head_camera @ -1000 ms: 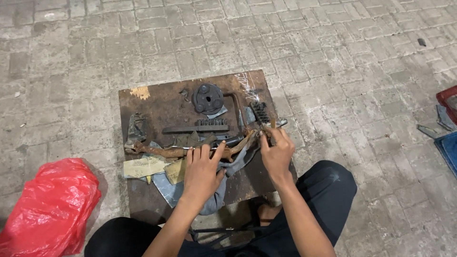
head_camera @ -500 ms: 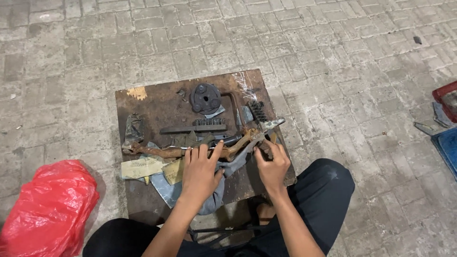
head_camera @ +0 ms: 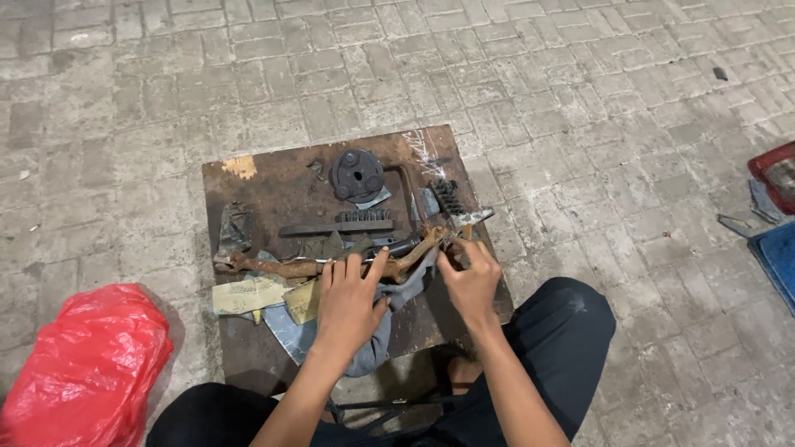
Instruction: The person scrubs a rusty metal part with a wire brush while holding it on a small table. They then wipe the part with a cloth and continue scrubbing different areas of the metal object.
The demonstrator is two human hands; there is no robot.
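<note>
On the paved ground lies one brown wooden board (head_camera: 273, 186). On it there is one round dark metal disc (head_camera: 357, 175), one flat toothed metal bar (head_camera: 339, 224), one dark coil spring (head_camera: 448, 197) and one long rusty metal part (head_camera: 281, 266). Two bare hands are over the board: one left hand (head_camera: 349, 300) and one right hand (head_camera: 470, 281). Beside the board there is one red plastic bag (head_camera: 79, 364).

red plastic bag (head_camera: 79, 364), crumpled and bulging, on the paving at lower left, just beside the board. red crate (head_camera: 777, 172) and blue container (head_camera: 778, 252) at right edge, cut off. no labels, signs or screens.
</note>
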